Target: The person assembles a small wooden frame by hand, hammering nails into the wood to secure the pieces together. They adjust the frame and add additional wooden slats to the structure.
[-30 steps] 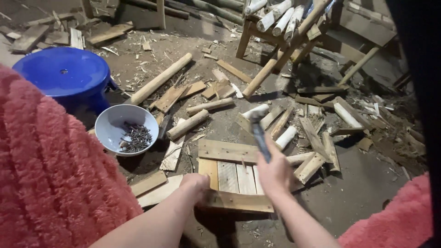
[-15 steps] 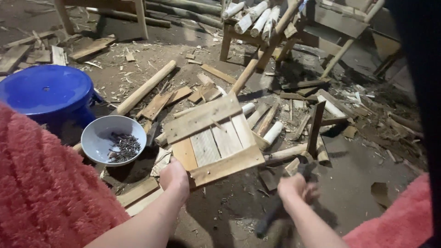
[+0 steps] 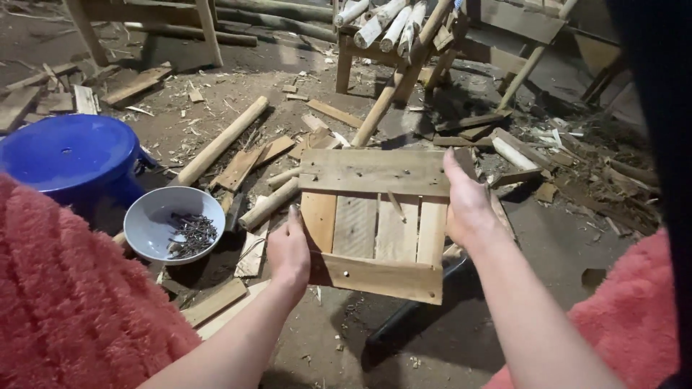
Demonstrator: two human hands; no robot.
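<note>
Both hands grip: left hand (image 3: 288,252) and right hand (image 3: 467,205) clamp the slatted panel (image 3: 375,223); protruding nails or splinters could bite.

I see no packages, labels, signs or screens anywhere around me here; nothing printed or boxed lies on the dirt floor among the scattered wood.

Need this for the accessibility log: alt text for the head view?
Two bare hands, left hand and right hand, hold a small slatted wooden panel by its sides above a dirt floor littered with wood offcuts; a bowl of nails sits left.
</note>
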